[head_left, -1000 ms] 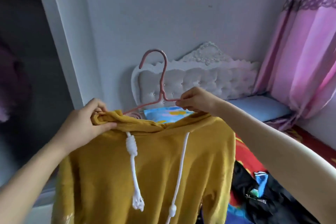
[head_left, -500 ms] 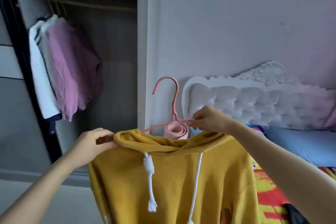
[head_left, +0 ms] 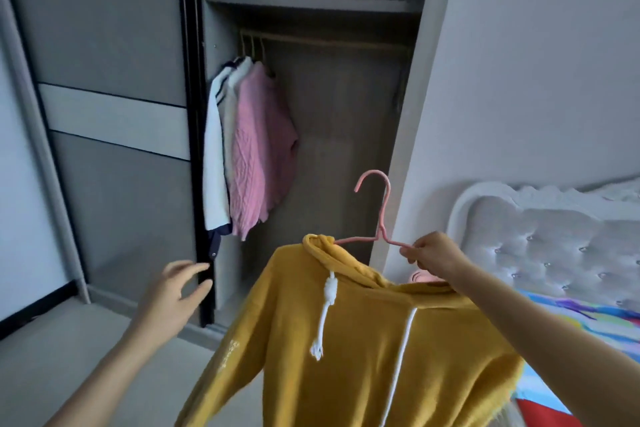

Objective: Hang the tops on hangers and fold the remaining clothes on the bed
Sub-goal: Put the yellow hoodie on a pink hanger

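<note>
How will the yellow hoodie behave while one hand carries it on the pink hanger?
Probably floppy: the yellow hoodie drapes, sleeves loose. It may slip off, since part of the pink hanger shows bare near the right hand gripping it.

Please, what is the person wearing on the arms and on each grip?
The left arm and right arm are bare; no sleeves appear. The left grip and right grip wear no gloves; no ring, watch or bracelet is visible.
</note>
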Demonstrator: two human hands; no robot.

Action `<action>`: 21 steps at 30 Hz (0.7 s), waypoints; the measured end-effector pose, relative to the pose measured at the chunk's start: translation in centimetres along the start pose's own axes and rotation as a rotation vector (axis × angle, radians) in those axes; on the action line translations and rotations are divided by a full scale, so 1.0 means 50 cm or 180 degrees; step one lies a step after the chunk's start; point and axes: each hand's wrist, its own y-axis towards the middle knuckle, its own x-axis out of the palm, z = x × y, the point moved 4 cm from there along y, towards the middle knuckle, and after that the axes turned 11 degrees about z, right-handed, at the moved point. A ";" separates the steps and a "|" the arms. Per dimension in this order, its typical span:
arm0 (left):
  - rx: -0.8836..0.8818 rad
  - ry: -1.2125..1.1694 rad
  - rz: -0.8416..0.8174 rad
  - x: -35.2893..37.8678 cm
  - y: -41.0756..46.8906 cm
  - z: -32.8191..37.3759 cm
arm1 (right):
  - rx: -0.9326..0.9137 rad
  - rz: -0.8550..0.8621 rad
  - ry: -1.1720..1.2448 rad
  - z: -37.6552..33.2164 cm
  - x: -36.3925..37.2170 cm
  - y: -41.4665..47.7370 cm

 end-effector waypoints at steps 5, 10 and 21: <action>-0.0203 0.0055 0.0038 0.015 0.031 -0.074 | 0.0743 -0.0058 0.0287 -0.028 0.096 0.091; -0.0422 0.0130 0.0159 0.037 0.123 -0.137 | 0.1082 -0.0425 0.0698 -0.070 0.204 0.211; -0.0321 0.0492 0.0614 0.094 0.475 -0.184 | 0.1377 -0.1536 0.2044 -0.227 0.393 0.544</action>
